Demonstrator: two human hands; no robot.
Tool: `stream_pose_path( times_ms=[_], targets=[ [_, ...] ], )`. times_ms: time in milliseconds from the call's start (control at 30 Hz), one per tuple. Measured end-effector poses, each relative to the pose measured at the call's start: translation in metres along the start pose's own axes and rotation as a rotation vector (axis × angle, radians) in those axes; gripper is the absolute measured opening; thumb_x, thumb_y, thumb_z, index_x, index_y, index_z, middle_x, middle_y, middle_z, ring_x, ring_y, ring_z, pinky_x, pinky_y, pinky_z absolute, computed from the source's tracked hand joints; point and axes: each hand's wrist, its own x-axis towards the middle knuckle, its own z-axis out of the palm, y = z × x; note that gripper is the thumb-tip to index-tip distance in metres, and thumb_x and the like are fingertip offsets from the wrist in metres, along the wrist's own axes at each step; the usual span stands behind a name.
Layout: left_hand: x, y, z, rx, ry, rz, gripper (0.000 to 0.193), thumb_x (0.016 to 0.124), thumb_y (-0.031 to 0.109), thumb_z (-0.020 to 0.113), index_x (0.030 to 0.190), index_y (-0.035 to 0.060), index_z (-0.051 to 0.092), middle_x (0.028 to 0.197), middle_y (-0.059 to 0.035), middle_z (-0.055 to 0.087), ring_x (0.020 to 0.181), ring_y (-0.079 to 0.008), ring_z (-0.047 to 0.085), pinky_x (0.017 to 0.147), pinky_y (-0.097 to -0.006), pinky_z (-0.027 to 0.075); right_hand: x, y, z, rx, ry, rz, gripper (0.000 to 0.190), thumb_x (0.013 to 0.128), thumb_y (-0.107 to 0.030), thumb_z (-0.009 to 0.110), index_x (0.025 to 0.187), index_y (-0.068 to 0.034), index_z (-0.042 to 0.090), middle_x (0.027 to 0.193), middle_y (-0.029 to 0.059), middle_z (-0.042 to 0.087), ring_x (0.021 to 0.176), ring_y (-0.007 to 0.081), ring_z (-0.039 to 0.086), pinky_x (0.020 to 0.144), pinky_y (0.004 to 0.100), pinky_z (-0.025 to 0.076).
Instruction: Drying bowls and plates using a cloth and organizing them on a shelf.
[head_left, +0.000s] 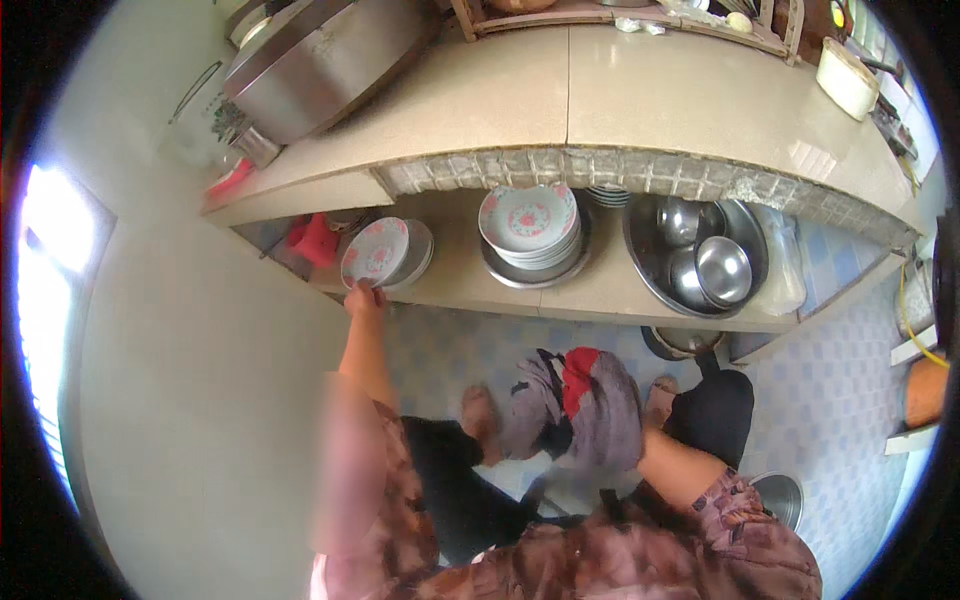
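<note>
My left hand (365, 297) pinches the near rim of a white plate with a pink floral pattern (376, 251), tilted against a small stack of plates (418, 259) on the shelf below the counter. Near my lap, a bundled grey cloth with a red patch (607, 412) covers my right hand; only the forearm shows, reaching into the cloth. A taller stack of floral bowls or deep plates (529, 217) rests in a metal tray (517, 283) at the middle of the shelf. To its right, a large metal basin (637, 270) holds several steel bowls (724, 270).
The tiled counter edge (570, 166) overhangs the shelf (457, 296). A red object (319, 240) sits at the shelf's left end, a clear plastic bag (784, 262) at its right. A pot (667, 343) stands underneath. A large metal vessel (315, 75) is on the counter.
</note>
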Motion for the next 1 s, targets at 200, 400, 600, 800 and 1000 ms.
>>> stream_pose_path(
  times_ms=[200,400,600,800,1000],
  targets=[
    [0.001,0.005,0.021,-0.08,0.071,-0.028,0.02,0.078,0.015,0.057,0.086,-0.0029,0.052,0.066,-0.0116,0.053,0.044,-0.0178,0.046,0.037,-0.0285,0.034,0.012,-0.002,0.008,-0.106,0.108,-0.083,0.01,0.088,-0.018,0.053,0.094,-0.009,0.055,0.087,0.0026,0.053,0.075,0.0145,0.051,0.068,0.027,0.044],
    [0.062,-0.032,0.017,0.061,-0.074,0.027,0.036,0.086,0.031,0.053,0.094,-0.0041,0.051,0.07,-0.0138,0.057,0.052,-0.0232,0.055,0.043,-0.0356,0.041,0.022,0.006,-0.004,-1.23,0.219,-0.554,0.007,0.089,-0.017,0.052,0.091,-0.01,0.054,0.081,0.0014,0.052,0.069,0.0118,0.048,0.06,0.0222,0.042],
    [0.144,-0.022,-0.047,0.95,0.045,0.471,0.073,0.087,0.058,0.029,0.109,-0.0067,0.056,0.1,-0.0243,0.062,0.094,-0.0388,0.059,0.078,-0.0471,0.044,0.022,0.013,-0.007,-0.151,0.167,-0.089,0.013,0.084,-0.013,0.056,0.094,-0.005,0.055,0.085,0.0073,0.055,0.073,0.0212,0.052,0.067,0.0311,0.044],
    [0.052,-0.004,-0.011,1.235,0.008,0.446,0.06,0.086,0.053,0.038,0.108,-0.0005,0.053,0.102,-0.023,0.06,0.097,-0.0365,0.058,0.081,-0.0465,0.045,0.024,0.012,-0.015,-1.378,0.317,-0.653,0.013,0.08,-0.012,0.058,0.087,-0.003,0.053,0.084,0.0142,0.055,0.074,0.0345,0.049,0.073,0.0389,0.041],
    [-0.028,0.035,0.06,1.247,0.097,1.131,0.061,0.086,0.056,0.041,0.112,0.0009,0.05,0.093,-0.0182,0.062,0.078,-0.0316,0.063,0.067,-0.0429,0.049,-0.003,-0.012,0.01,-0.172,0.083,-0.065,0.014,0.088,-0.02,0.05,0.092,-0.007,0.054,0.085,0.0048,0.055,0.077,0.0153,0.052,0.068,0.0264,0.044]
  ],
)
